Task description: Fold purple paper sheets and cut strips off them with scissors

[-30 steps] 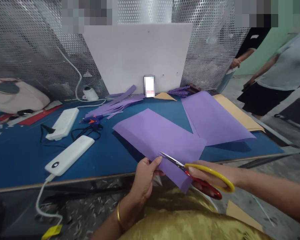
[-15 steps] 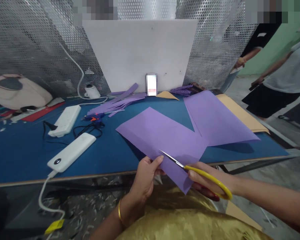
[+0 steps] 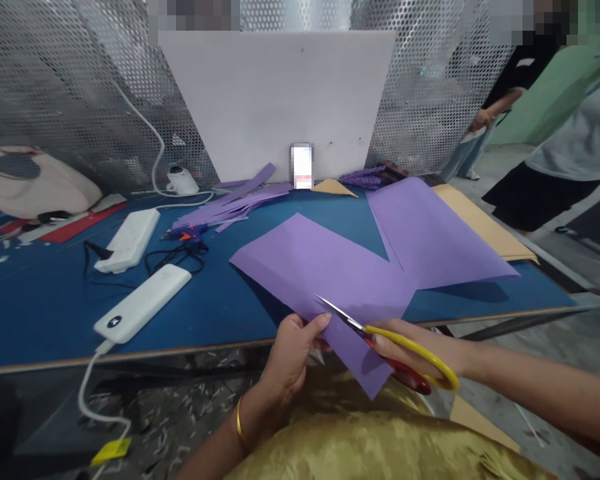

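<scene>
My left hand [image 3: 291,353] pinches the near left edge of a purple paper sheet [image 3: 325,267] that reaches from the blue table [image 3: 45,293] over its front edge toward my lap. My right hand [image 3: 420,350] grips scissors [image 3: 380,337] with one yellow and one red handle loop. Their blades point up and left into the sheet's near edge, just right of my left thumb, and stand slightly apart.
A second purple sheet [image 3: 430,233] lies to the right over brown paper [image 3: 480,223]. Purple strips [image 3: 235,203], a glue gun [image 3: 187,235], a power strip [image 3: 127,240] and a white power bank [image 3: 143,303] sit left. A white board [image 3: 280,100] stands behind. Other people [image 3: 555,147] are at right.
The scissors have closed once and reopened, advancing slightly up and left into the sheet. My left hand keeps its pinch. The view has shifted a little.
</scene>
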A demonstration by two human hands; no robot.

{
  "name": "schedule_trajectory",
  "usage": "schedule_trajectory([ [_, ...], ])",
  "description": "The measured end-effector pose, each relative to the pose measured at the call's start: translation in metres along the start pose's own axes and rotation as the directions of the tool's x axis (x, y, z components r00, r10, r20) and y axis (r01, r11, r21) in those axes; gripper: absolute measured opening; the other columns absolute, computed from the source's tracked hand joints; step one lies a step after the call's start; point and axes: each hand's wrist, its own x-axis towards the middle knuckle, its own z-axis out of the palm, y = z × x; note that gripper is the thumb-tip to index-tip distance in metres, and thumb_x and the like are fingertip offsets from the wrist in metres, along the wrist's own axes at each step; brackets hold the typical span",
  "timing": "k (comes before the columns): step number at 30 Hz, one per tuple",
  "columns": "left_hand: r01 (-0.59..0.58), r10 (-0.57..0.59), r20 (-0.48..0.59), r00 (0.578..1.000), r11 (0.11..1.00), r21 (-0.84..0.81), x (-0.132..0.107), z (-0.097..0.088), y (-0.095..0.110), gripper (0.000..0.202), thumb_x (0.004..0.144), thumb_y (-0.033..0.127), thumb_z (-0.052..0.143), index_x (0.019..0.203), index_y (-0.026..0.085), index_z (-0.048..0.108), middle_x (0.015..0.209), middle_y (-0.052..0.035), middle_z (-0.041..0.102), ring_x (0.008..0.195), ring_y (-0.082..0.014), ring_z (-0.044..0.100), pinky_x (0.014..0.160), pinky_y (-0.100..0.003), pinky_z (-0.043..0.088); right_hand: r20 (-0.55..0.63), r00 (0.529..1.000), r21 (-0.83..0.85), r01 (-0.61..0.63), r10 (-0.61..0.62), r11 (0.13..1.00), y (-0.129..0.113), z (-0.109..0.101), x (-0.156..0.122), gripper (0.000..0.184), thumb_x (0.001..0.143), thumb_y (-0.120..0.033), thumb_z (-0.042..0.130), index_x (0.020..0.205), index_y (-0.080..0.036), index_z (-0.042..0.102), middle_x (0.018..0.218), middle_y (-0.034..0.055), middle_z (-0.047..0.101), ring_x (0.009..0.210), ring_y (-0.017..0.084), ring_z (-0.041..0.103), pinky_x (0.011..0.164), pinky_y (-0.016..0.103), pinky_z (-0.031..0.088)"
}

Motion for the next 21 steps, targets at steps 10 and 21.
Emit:
schedule_trajectory([
  [10,-0.006,0.006,0.008,1.0,1.0,-0.004,0.0,0.0,-0.001,0.041,0.063,0.044,0.088,0.081,0.011,0.071,0.072,-0.0059,0.071,0.058,-0.0141,0.059,0.055,-0.026,0.051,-0.04,0.997,0.031,0.064,-0.062,0.997,0.004,0.005,0.006,0.065,0.088,-0.083,0.042,0.074,-0.019,0.048,0.042,-0.0087,0.043,0.03,0.006,0.04,0.027,0.014,0.031],
  [21,-0.046,0.041,-0.061,0.997,0.996,-0.079,-0.003,-0.006,0.015,0.052,0.068,0.04,0.086,0.109,0.014,0.069,0.106,-0.011,0.074,0.078,-0.019,0.068,0.063,-0.03,0.058,-0.061,0.998,-0.06,0.012,-0.016,0.998,-0.003,-0.001,-0.002,0.065,0.083,-0.085,0.048,0.084,-0.019,0.049,0.046,-0.0095,0.042,0.032,0.005,0.037,0.028,0.014,0.032],
])
